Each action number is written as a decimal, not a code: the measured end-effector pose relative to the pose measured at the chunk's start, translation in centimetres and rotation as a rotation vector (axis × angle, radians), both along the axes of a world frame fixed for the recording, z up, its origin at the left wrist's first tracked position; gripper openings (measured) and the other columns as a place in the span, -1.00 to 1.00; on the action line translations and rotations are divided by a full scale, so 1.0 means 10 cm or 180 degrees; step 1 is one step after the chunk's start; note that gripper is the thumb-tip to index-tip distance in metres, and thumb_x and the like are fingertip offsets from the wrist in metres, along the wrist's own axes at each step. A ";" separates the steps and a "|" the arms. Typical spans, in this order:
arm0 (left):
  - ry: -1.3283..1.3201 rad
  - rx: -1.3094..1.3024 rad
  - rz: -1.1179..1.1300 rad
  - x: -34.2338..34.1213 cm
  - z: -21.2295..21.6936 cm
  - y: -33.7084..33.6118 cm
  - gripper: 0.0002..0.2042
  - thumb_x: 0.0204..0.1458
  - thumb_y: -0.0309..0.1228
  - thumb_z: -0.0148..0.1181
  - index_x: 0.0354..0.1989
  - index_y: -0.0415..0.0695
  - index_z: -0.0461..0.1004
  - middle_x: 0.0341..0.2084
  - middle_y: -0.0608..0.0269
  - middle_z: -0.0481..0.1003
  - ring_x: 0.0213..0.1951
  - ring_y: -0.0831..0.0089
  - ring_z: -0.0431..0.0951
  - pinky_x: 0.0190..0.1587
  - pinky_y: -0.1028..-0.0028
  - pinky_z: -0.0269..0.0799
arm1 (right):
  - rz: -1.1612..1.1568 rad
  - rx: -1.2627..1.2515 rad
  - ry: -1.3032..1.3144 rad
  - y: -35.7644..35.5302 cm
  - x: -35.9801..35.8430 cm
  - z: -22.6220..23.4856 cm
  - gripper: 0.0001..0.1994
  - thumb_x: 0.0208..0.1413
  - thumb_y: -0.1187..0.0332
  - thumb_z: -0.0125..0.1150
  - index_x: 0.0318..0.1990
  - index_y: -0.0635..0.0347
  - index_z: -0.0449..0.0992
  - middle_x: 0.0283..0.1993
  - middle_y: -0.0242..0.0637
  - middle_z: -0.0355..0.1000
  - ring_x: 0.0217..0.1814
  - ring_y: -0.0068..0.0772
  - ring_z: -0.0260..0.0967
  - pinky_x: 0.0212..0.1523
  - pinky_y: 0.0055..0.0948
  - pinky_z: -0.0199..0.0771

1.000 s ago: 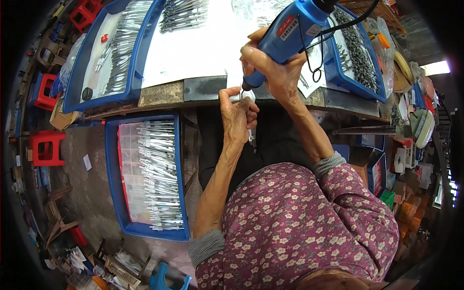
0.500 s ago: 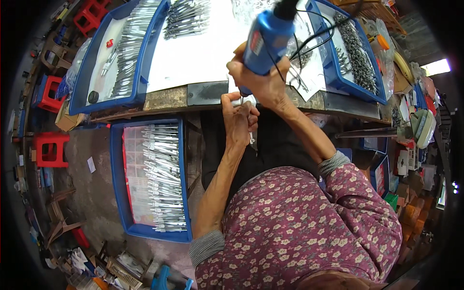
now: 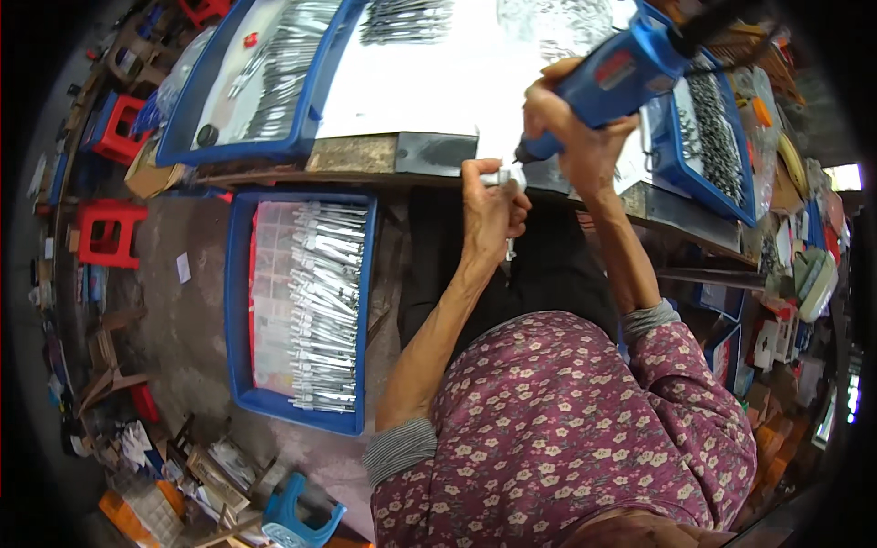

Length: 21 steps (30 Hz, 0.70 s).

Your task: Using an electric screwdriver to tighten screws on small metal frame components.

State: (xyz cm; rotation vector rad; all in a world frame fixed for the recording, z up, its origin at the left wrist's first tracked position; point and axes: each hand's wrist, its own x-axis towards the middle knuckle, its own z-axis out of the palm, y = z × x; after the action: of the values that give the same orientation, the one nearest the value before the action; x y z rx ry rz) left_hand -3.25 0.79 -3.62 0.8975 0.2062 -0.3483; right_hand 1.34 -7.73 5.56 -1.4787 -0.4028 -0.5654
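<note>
At the table's front edge my left hand [image 3: 487, 217] is closed round a slim silvery metal part [image 3: 501, 177]. Its lower end pokes out beneath my fingers. My right hand [image 3: 592, 151] grips a blue electric screwdriver [image 3: 614, 80], tilted with its cable end up and to the right. The tool's dark tip points at the upper end of the metal part, very near my left thumb. Whether the tip touches it, I cannot tell.
Long silvery parts lie in a blue tray [image 3: 315, 111] at the table's left and in a lower blue tray [image 3: 367, 315]. Small dark parts fill a blue tray [image 3: 674, 169] at the right. Red stools [image 3: 110, 245] stand at left, a blue stool [image 3: 283, 516] at lower left.
The screwdriver has swung from nearly upright to a rightward tilt, my right hand turning with it. The whole view has shifted, so the trays and both hands appear further right.
</note>
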 end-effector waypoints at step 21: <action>-0.0420 0.3959 0.2441 -0.05 -0.50 1.91 -0.82 -0.07 -0.42 0.09 -0.39 -0.31 0.34 -0.61 0.18 0.38 -0.53 0.41 0.35 -0.41 0.40 0.27 | 0.0088 0.0080 0.0100 -0.08 0.06 -0.22 -0.84 -0.18 0.62 0.10 -0.35 0.36 0.35 -0.58 -0.26 0.34 -0.62 -0.51 0.32 -0.61 -0.56 0.35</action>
State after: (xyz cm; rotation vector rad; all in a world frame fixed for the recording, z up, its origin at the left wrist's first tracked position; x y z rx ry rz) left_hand -3.75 19.88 -8.67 1.9458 0.6510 0.6514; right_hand 1.91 -8.56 3.35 -1.4540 -0.3898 -0.5231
